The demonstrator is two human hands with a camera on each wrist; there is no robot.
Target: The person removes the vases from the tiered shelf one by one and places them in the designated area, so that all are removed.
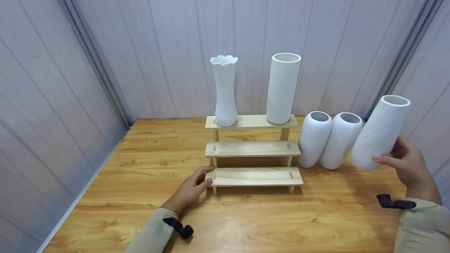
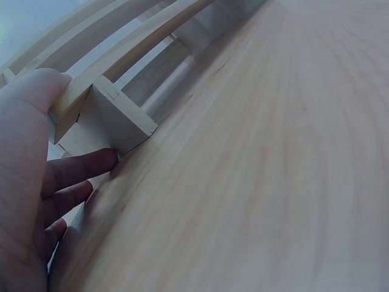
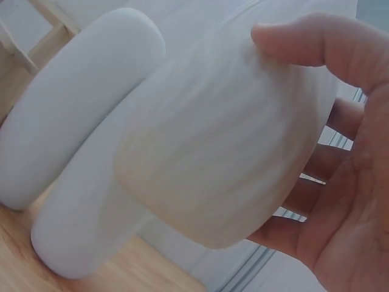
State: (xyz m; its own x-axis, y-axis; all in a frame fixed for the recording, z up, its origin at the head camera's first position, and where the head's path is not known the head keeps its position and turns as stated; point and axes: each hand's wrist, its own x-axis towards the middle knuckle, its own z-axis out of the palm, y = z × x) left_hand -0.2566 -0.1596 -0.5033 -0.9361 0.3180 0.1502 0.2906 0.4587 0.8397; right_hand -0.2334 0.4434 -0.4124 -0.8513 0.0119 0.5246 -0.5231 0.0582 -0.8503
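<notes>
Matte white vase (image 1: 379,131), smooth and rounded, tilted in right hand (image 1: 409,165) fingers' curled grip.

Both forearms are covered by long beige fabric sleeves ending at the wrists. A black clip-like mount is fastened on the left sleeve (image 1: 154,230), and a similar black fitting sits on the right sleeve (image 1: 420,225). Left hand (image 1: 191,188) and right hand (image 1: 409,165) are bare, ungloved.
</notes>
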